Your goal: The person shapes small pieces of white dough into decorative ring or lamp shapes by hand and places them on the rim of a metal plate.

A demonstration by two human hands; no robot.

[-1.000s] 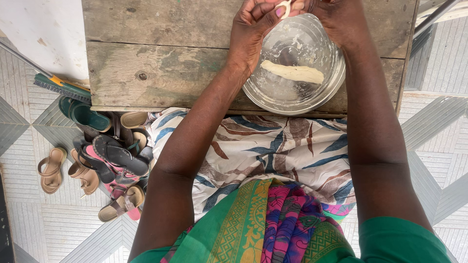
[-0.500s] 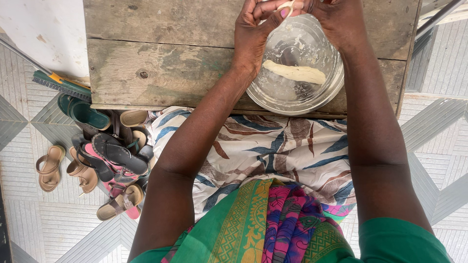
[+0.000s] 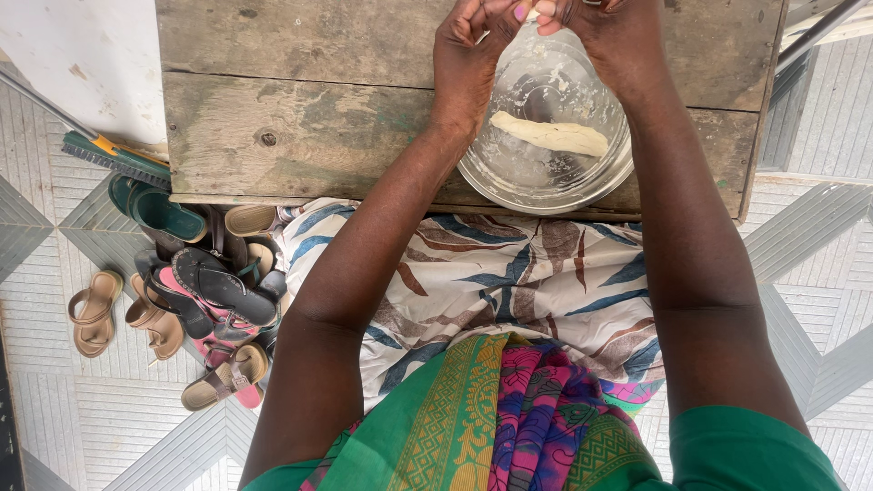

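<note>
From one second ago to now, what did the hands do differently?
Both hands, the left hand and the right hand, slid a little up toward the picture's top edge with the small dough piece, now nearly out of view. The glass bowl, the dough strip inside it and the wooden table stayed put.

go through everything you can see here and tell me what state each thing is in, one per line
left hand: raised over the bowl, fingers pinching a bit of dough
right hand: raised opposite, fingertips meeting the left
glass bowl: upright on the table, smeared with dough residue
dough roll: lying across the bowl's bottom
wooden table: worn, stained
sandals: piled on the floor
brush: lying flat
</note>
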